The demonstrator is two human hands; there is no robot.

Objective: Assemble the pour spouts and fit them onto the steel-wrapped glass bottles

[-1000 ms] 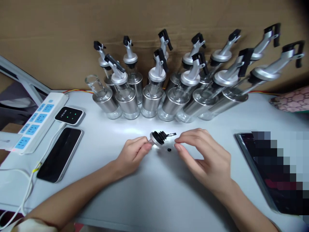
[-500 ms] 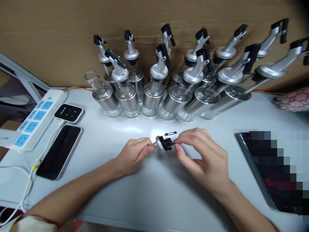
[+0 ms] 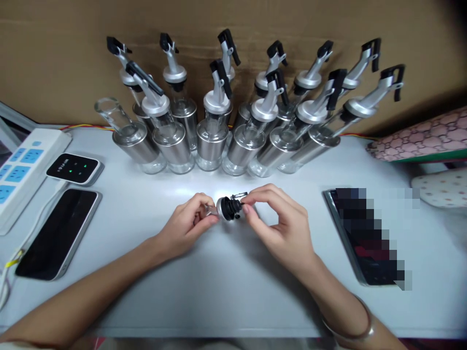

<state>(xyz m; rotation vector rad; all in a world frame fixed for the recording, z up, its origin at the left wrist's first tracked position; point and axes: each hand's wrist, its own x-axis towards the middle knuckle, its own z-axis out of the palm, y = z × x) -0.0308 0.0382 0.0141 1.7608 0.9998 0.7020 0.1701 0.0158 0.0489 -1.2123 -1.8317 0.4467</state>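
Note:
My left hand [image 3: 189, 217] is closed around the silver spout of a bottle pourer [image 3: 229, 208], whose black ribbed stopper points right. The thumb and forefinger of my right hand [image 3: 282, 218] pinch at the stopper's tip, on a small dark part that their tips mostly hide. Just beyond the stopper is a small black lever [image 3: 239, 195], which seems to lie on the table. Several glass bottles with steel sleeves stand in two rows behind my hands, most with pourers fitted. At the left end of the front row, one bottle [image 3: 133, 141] has a bare glass neck.
On the left are a white power strip [image 3: 44, 146], a small black-and-white Wi-Fi device [image 3: 75, 168] and a phone [image 3: 58, 233] with cables. A dark-screened device [image 3: 359, 243], partly pixelated, lies at right. Behind it is a pink patterned item [image 3: 419, 138]. A cardboard wall [image 3: 292, 19] backs the table.
The view has swung right, so the bottles and devices appear further left and more shows at the right edge. Both hands keep nearly the same hold at the pourer.

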